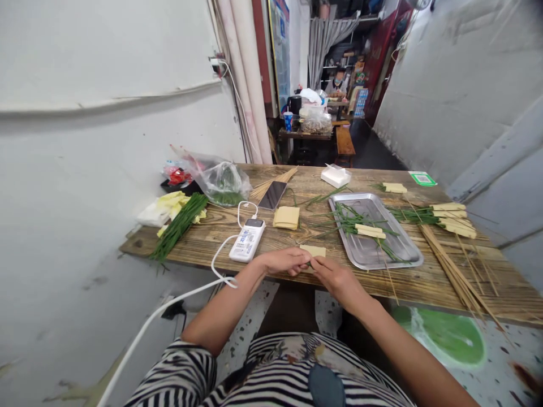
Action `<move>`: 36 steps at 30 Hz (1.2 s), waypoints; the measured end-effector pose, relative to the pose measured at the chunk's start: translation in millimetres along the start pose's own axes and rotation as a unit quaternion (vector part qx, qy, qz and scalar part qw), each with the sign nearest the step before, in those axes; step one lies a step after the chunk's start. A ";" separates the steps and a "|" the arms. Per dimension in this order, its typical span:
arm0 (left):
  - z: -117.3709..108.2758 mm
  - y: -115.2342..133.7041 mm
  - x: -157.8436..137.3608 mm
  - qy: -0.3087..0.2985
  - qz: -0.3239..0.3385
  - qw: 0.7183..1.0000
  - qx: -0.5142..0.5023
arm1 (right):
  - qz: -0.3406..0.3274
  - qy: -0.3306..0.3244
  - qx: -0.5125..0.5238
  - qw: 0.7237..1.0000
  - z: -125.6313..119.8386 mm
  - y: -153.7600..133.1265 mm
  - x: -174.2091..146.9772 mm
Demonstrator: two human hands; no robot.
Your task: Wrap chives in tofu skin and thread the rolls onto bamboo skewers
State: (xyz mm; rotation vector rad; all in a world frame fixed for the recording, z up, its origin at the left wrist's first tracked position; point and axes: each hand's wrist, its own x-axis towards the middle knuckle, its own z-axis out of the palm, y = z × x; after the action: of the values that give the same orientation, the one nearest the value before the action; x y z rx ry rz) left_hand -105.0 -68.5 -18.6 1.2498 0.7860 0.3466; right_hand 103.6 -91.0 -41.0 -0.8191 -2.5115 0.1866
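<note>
Close to the table's front edge, a pale yellow tofu sheet (pixel 314 250) lies under my fingertips. My left hand (pixel 285 261) and my right hand (pixel 337 279) meet at its near side, fingers closed and pinching it. A trace of green shows between the fingertips, mostly hidden. Just beyond sits a stack of square tofu sheets (pixel 286 217). To the right, a metal tray (pixel 384 257) carries loose chives (pixel 350 217) and pale tofu rolls (pixel 370 230). More chive-filled rolls (pixel 456 219) lie at the far right of the table.
A white power bank (pixel 247 240) with a cable and a phone (pixel 272 195) lie left of centre. Bamboo skewers (pixel 449 265) stretch over the right front edge. Chive bundles (pixel 180 226) and a plastic bag (pixel 227 183) occupy the left end. A white box (pixel 336 176) stands behind; a green basin (pixel 445 336) is below.
</note>
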 end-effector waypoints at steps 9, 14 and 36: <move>-7.5 -3.6 9.0 0.139 0.072 0.974 0.166 | 0.005 0.056 0.026 0.998 14.8 19.6 -4.0; 5.5 -25.8 13.2 0.303 0.183 0.909 0.218 | -0.003 0.073 0.018 0.997 26.0 27.0 -6.7; -3.0 -65.9 10.7 0.189 0.390 0.672 0.600 | -0.062 -0.107 -0.146 0.981 18.6 13.1 -7.0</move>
State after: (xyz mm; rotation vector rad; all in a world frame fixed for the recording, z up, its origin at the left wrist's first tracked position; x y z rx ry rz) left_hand -111.2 -79.9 -84.1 2.8747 0.7753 0.8754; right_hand 106.2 -84.1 -63.5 -0.7845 -2.8285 -0.1493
